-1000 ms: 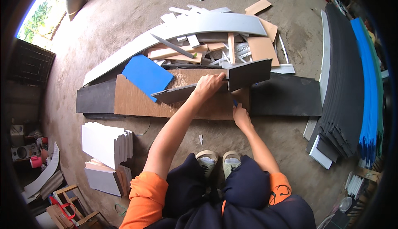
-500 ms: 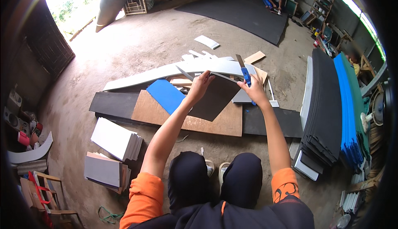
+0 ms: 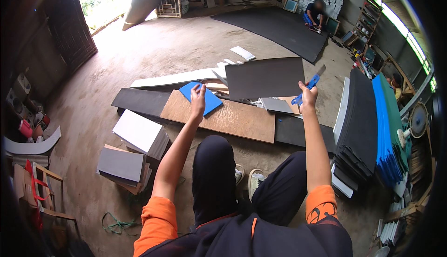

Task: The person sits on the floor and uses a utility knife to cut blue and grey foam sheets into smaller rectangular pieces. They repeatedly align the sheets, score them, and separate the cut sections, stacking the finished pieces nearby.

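Observation:
My right hand (image 3: pixel 308 98) grips a blue utility knife (image 3: pixel 314 81) with its blade out, and pinches the corner of a dark foam sheet (image 3: pixel 265 78) as well. The sheet is held up over the work pile, reaching out to the left. My left hand (image 3: pixel 198 101) is off the sheet, its fingers apart and slightly bent, above a blue foam piece (image 3: pixel 213 103). That piece lies on a brown plywood board (image 3: pixel 223 123). Beside the board's right end sits a grey piece (image 3: pixel 279 104), below my right hand's wrist side.
Stacks of white sheets (image 3: pixel 138 129) and grey sheets (image 3: pixel 122 165) stand at my left. Tall black foam sheets (image 3: pixel 356 122) and blue sheets (image 3: pixel 385 131) lean at the right. A long white strip (image 3: pixel 163 79) lies behind the board. Far off, a person (image 3: pixel 314 15) crouches on a black mat (image 3: pixel 274 29).
My left hand has let go of the dark sheet and moved left toward the blue piece. My right hand has swung the sheet and knife rightward. My knees have spread apart.

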### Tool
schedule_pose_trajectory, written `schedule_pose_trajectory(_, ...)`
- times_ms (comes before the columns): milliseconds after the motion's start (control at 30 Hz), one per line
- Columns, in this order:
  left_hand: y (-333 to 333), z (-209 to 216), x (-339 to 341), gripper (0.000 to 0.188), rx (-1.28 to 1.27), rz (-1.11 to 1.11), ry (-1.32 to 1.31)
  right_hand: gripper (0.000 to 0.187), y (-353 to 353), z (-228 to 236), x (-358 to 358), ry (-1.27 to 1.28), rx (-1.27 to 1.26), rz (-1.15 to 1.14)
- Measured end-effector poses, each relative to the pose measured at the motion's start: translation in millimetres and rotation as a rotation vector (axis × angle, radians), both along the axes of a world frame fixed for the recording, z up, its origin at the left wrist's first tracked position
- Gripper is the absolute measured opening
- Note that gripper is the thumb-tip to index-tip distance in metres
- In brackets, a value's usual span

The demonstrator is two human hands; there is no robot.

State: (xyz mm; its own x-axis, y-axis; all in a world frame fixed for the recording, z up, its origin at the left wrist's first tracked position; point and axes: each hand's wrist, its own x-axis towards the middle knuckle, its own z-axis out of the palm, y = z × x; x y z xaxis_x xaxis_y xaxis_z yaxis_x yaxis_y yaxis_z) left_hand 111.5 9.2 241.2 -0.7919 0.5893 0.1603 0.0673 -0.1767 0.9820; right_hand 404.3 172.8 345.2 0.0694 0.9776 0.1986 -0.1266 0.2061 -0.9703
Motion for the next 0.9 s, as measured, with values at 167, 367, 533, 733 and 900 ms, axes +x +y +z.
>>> schedule_pose_trajectory(167, -4.8, -14.4, 36.2, 0.072, -0.130, -0.444, -0.271, 0.018, 8.7, -82.6, -47.4, 0.511, -0.351, -0.016)
schedule_pose_trajectory(367, 54.8, -31.7, 37.8, 0.077, 0.003, -0.311, -0.169, 0.020, -35.0, -177.4, -98.2, 0.258, -0.454, 0.240)
schedule_pose_trajectory(533, 86.7, -128.2, 25.0, 0.067, -0.268, -0.045, 0.211, 0.026, -9.7, -278.5, -63.1, -0.726, -0.289, 0.224)
schedule_pose_trajectory(733, 102.5, -235.7, 40.9, 0.055, -0.495, -0.089, 0.379, 0.038, 33.5, -338.3, -42.2, -1.259, -0.008, 0.140)
schedule_pose_trajectory(900, 121.0, -255.6, 41.5, 0.053, -0.465, -0.083, 0.309, 0.042, 56.7, -349.1, -54.2, -1.432, 0.044, 0.193)
